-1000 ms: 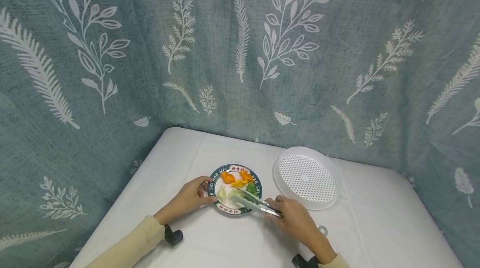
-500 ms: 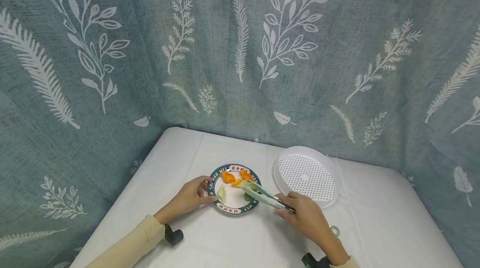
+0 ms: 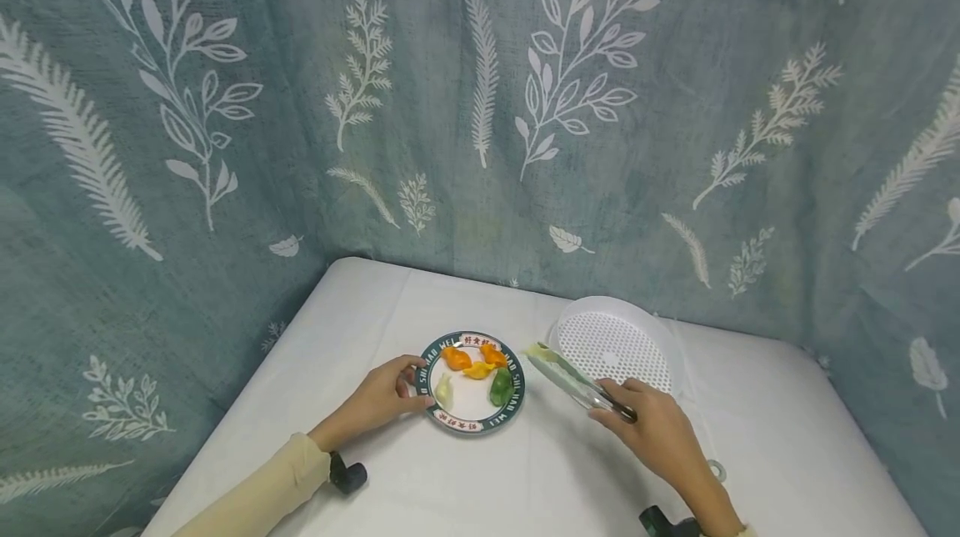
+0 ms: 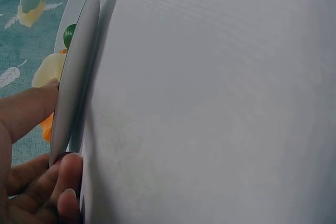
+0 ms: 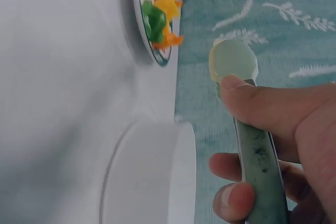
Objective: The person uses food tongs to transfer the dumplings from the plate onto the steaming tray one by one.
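Note:
My left hand holds the left edge of a round plate with a dark green lettered rim. In the left wrist view the thumb lies on the plate's upper side and fingers are under its edge. On the plate are orange pieces, a yellow piece, a green piece and a pale piece. My right hand grips metal tongs with pale green tips, raised right of the plate. Between the tips is a pale yellowish piece.
A white round basket with a perforated bottom stands at the back right, just beyond the tongs. White cloth covers the table. A teal leaf-patterned curtain hangs behind and at the left.
The tongs lifted off the plate and moved right with the pale piece in them, towards the basket. My left hand and the plate stayed in place.

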